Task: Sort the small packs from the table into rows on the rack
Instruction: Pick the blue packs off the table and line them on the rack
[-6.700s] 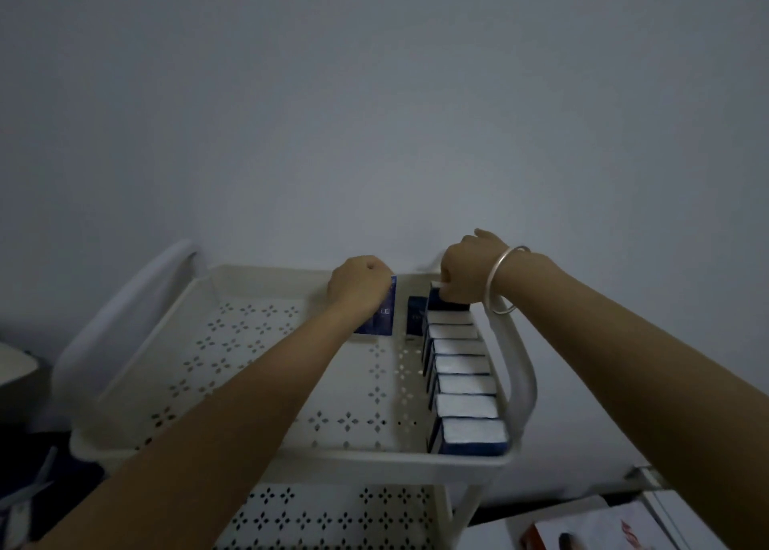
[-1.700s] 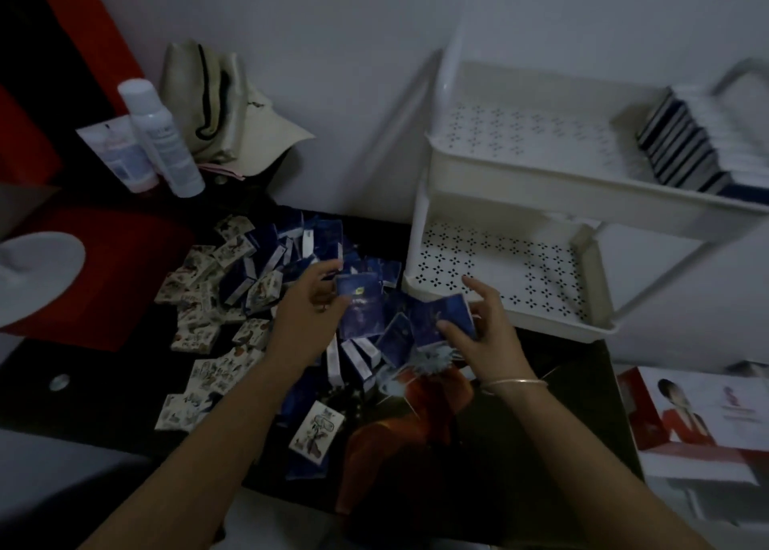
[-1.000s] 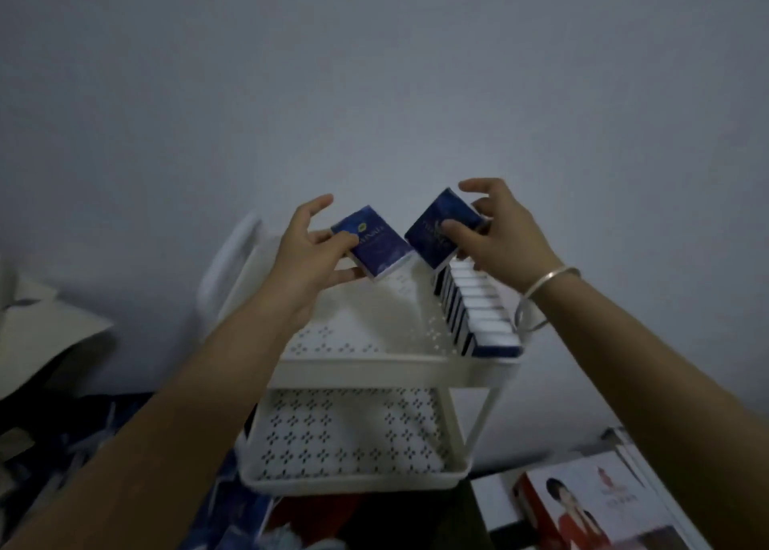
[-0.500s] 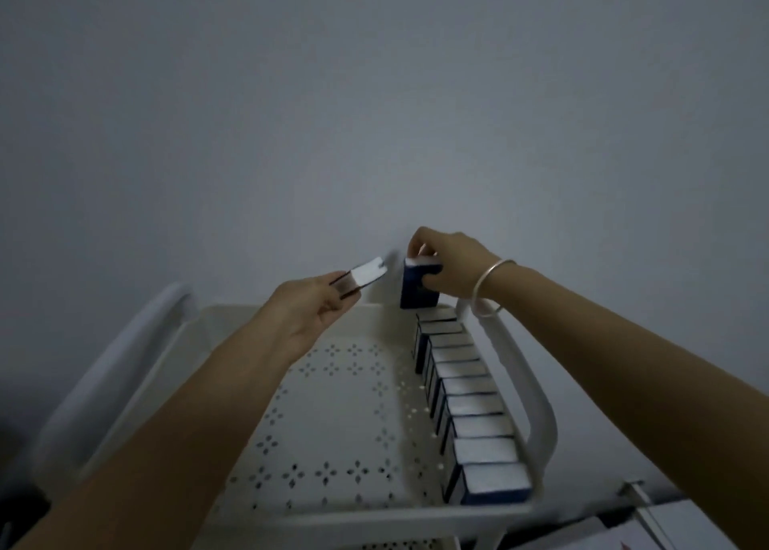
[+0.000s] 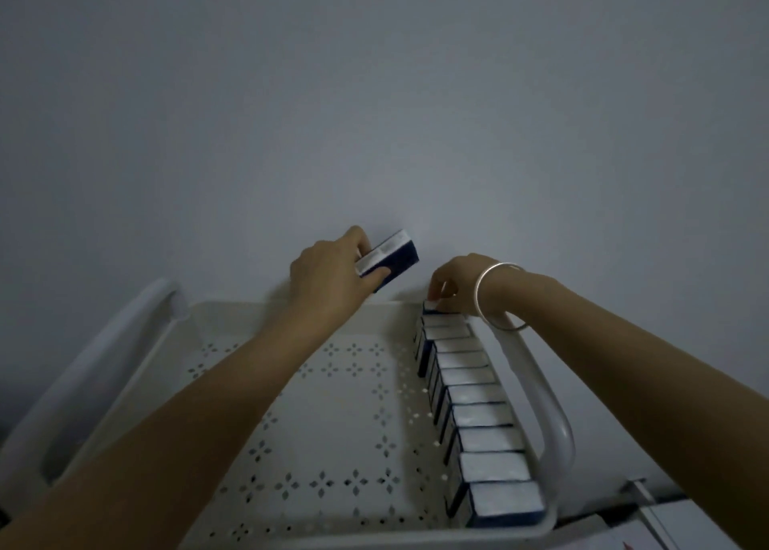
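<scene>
Gripping 1 blue pack [image 5: 389, 263], the left hand [image 5: 328, 285] hovers above the rack's [image 5: 233, 310] far wall; the right hand [image 5: 455, 281] pinches the row's [image 5: 478, 416] farthest pack [image 5: 432, 307].

The head-worn camera looks forward and down, close over the rack [image 5: 333, 424] against the wall [image 5: 374, 92].

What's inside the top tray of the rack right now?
One row of packs along its right wall, the right hand on the farthest pack. The left forearm covers part of the tray floor.

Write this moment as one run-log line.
left hand: holds pack over rack | right hand: grips end pack of row
</scene>
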Tool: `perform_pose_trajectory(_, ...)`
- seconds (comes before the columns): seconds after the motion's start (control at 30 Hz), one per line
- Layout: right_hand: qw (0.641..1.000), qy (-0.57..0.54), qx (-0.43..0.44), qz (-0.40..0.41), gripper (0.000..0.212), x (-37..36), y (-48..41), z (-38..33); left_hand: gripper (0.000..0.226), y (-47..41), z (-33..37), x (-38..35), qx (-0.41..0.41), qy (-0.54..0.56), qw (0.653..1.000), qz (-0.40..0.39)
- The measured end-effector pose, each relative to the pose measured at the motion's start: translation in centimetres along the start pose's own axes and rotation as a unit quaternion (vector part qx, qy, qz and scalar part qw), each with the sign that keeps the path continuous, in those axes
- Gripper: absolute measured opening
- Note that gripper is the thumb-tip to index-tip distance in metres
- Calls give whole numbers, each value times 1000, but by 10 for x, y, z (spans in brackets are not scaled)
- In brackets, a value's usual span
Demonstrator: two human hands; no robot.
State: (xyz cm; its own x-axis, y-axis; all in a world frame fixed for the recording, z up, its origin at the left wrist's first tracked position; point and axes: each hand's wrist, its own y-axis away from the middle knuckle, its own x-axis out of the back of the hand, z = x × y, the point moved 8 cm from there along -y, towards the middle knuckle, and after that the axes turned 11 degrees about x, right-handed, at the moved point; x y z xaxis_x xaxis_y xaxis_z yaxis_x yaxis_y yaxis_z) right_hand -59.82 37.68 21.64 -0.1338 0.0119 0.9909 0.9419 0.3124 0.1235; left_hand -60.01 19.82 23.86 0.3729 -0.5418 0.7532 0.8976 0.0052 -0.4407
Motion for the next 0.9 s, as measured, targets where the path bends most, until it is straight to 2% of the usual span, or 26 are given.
perform_pose_trajectory(0.1,1000,6,-13,18,23,-4,2,2,27,1,17,-8,-57,-12,998,-15)
perform_pose_trajectory(0.23,998,-11,-49,36,21,-4,-1,5,37,3,27,-35,-87,24,993,-80)
perform_pose_trajectory(0.4,995,-20,-69,65,19,-1,2,10,44,2,34,-46,-101,32,991,-84)
perform_pose_trajectory(0.5,993,0,-70,93,15,0,3,12,39,-1,45,-45,-110,39,990,-79)
perform_pose_trajectory(0.6,991,-1,-82,110,14,2,4,14,37,-3,60,-50,-142,40,983,-111)
perform_pose_trajectory(0.7,986,-34,-89,139,21,6,8,16,33,-12,63,-55,-120,92,976,-158)
perform_pose_trajectory(0.8,979,-78,-44,183,39,10,13,11,30,-19,56,-62,-70,145,967,-196)
perform_pose_trajectory(0.9,983,-74,-5,167,54,9,13,3,32,-13,44,-71,-20,210,949,-236)
